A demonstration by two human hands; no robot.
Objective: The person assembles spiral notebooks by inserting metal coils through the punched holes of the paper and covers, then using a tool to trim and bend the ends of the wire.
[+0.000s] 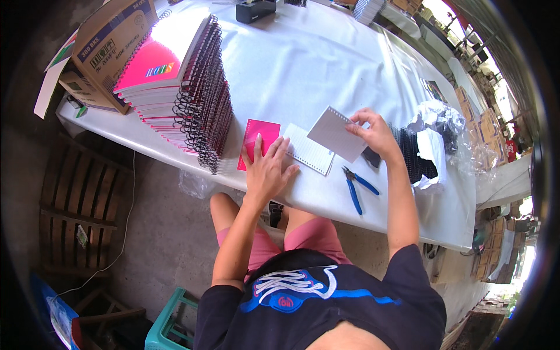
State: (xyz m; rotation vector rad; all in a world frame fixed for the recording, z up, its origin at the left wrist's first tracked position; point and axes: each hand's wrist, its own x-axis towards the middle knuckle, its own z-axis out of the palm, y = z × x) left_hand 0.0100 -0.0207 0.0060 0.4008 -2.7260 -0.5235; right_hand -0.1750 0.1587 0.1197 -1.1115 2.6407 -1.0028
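My left hand [268, 164] lies with fingers spread over a pink punched cover [262, 133] and the edge of the sheets beside it. A stack of lined, hole-punched sheets [309, 150] rests on the table just right of that cover. Between the thumb and fingers of my right hand [373, 135] is a lined punched sheet block [337, 133], tilted up above the stack; its thickness is hard to tell. Blue-handled pliers [357, 189] lie below it, jaws pointing away from me. Black spiral coils [415, 156] sit right of my right wrist.
A tall pile of pink spiral notebooks [175, 87] stands at the left, with an open cardboard box [105, 55] behind it. Crumpled clear plastic [446, 119] wraps the coils. A black device [255, 10] is at the far edge of the white-covered table [303, 52]. A teal stool [169, 321] stands lower left.
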